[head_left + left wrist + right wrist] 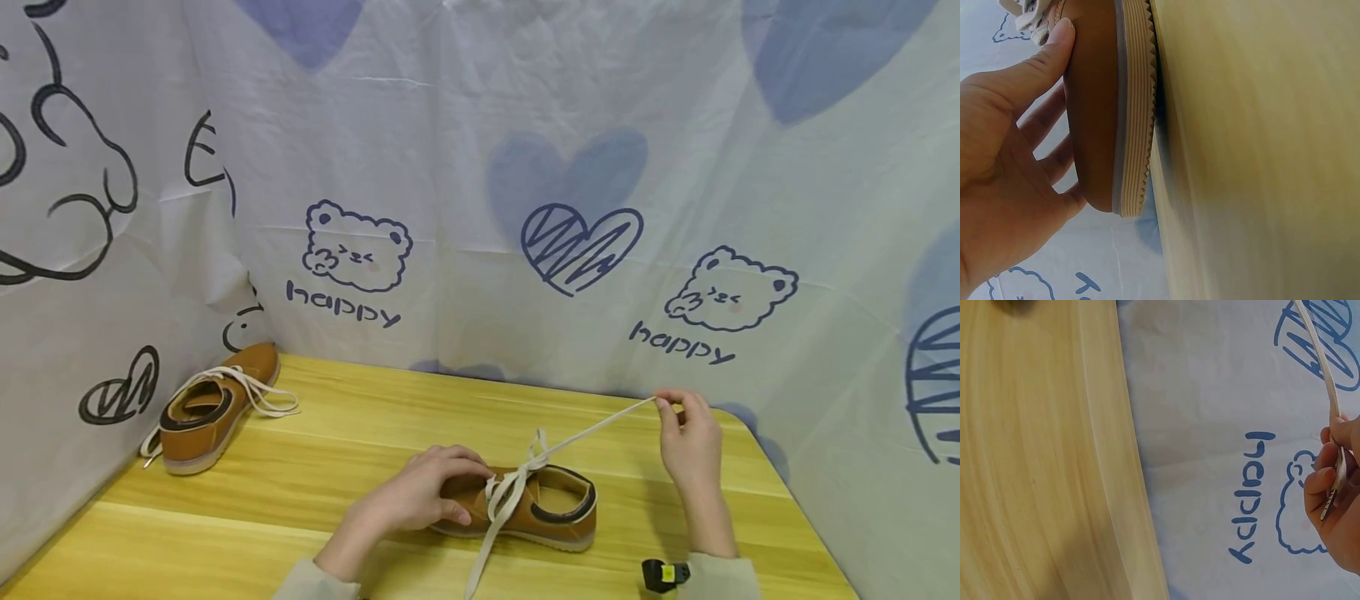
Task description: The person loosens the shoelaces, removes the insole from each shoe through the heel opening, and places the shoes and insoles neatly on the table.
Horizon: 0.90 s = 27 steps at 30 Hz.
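A brown shoe (558,533) with a dark collar lies on the table, toe to the left. My left hand (427,492) holds it around the toe, thumb on the near side; in the left wrist view the thumb rests along the brown upper above the ridged sole (1138,112). Out to the right and raised, my right hand (692,437) pinches one end of the white shoelace (600,425), which runs taut from the knot on the shoe. In the right wrist view the lace's tip (1330,503) pokes out below the fingers. A small loop stands at the knot, and another lace length hangs over the near side.
A second brown shoe (198,437) with loose white laces sits at the table's left edge. Printed white cloth (465,333) hangs behind and beside the wooden table (337,442). A small black device (663,575) is by my right sleeve.
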### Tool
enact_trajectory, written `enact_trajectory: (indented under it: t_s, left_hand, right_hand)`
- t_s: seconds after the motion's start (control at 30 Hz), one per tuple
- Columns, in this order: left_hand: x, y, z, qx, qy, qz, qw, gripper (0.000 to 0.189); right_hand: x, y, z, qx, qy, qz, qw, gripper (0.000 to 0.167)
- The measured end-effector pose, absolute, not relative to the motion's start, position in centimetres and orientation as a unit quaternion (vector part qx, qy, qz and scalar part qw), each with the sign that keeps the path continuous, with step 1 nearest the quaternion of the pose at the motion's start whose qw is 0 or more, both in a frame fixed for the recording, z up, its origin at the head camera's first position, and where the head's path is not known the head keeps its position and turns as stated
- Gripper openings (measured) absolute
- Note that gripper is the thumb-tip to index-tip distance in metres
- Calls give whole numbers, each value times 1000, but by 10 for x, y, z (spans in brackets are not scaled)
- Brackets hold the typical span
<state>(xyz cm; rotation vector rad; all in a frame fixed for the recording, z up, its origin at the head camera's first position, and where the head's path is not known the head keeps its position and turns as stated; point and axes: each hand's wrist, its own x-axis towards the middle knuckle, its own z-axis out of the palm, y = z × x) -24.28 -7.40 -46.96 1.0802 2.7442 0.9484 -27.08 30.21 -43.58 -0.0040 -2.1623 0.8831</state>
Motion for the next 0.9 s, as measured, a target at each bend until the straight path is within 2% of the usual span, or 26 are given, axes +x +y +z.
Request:
enact_trajectory:
  t_s: [0.9]
  left_hand:
    - [-244,-71,-468,343,887,308,29,59]
  right_hand:
    - [-271,312,-431,-57,-842,369,389,17]
